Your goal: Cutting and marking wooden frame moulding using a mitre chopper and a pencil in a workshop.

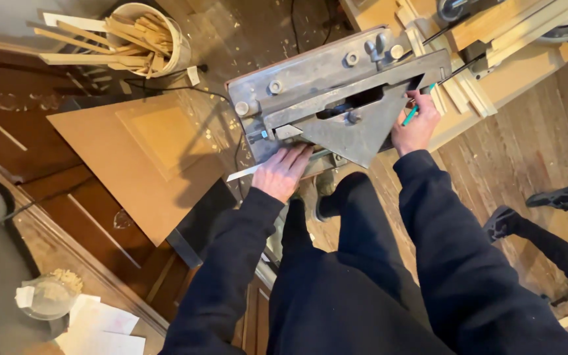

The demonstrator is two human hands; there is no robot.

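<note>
My fingers on the left hand lie flat and together, pressing down on a thin pale strip of wood that runs along the front edge of the grey metal cutting machine. They are stretched out, not curled round anything; the strip's pointed end sticks out to the left past my wrist. My right hand is at the right corner of the machine's triangular plate, with its fingers closed around a slim teal pencil whose tip angles down and left. Just beyond that hand, short pale wood offcuts lie stacked on the wooden bench.

Both my arms are in dark sleeves, and my dark trousers fill the lower middle of the view. To the left, a tan panel leans over the dark floor, and behind it a round bucket holds a bundle of wood sticks. At the right edge, another person's dark shoes stand on the plank floor.
</note>
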